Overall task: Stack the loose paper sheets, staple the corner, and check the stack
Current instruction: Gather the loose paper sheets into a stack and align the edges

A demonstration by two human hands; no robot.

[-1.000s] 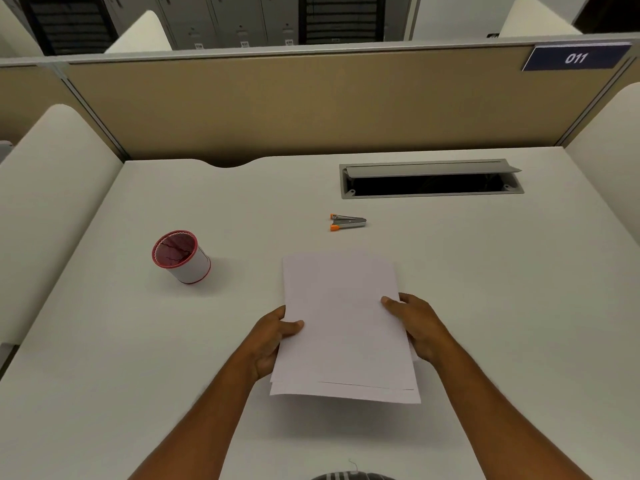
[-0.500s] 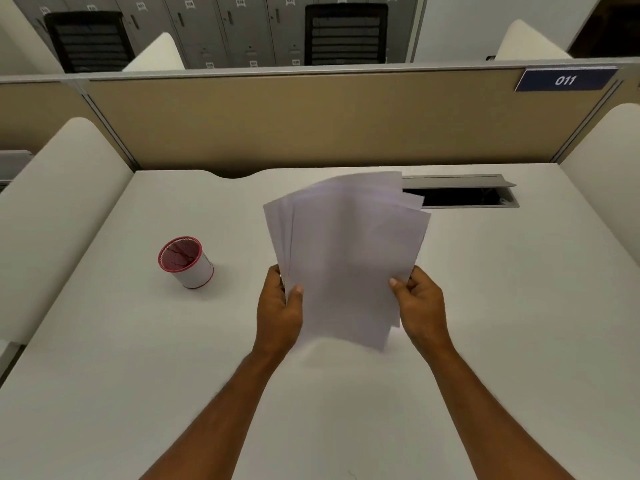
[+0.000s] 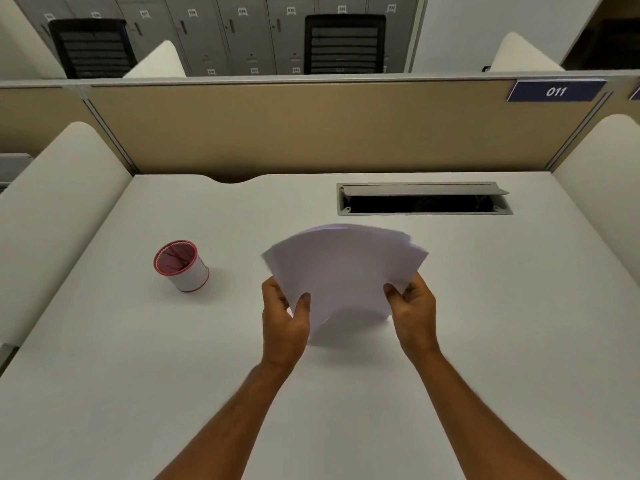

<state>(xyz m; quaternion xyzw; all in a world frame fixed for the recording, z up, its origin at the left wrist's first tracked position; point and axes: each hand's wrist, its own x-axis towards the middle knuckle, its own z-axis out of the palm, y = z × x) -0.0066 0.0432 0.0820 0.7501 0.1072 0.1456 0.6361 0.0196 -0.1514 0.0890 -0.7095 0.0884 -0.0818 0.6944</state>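
Note:
A sheaf of white paper sheets (image 3: 344,271) is held upright above the middle of the white desk (image 3: 502,323), its top edges fanned apart and blurred. My left hand (image 3: 282,320) grips the sheaf's lower left edge, thumb on the front. My right hand (image 3: 414,308) grips its lower right edge. The bottom of the sheets is near the desk surface; whether it touches I cannot tell. The small stapler is hidden behind the sheets.
A white cup with a red rim (image 3: 181,266) stands to the left of the sheets. An open cable hatch (image 3: 424,199) is set into the desk at the back right. A beige partition (image 3: 311,133) closes the far edge, with padded white side panels (image 3: 52,216).
The sheets were lifted off the desk from lying flat and stood upright between both hands; since half a second ago they have dropped lower and their top edges have fanned wider. The stapler became hidden.

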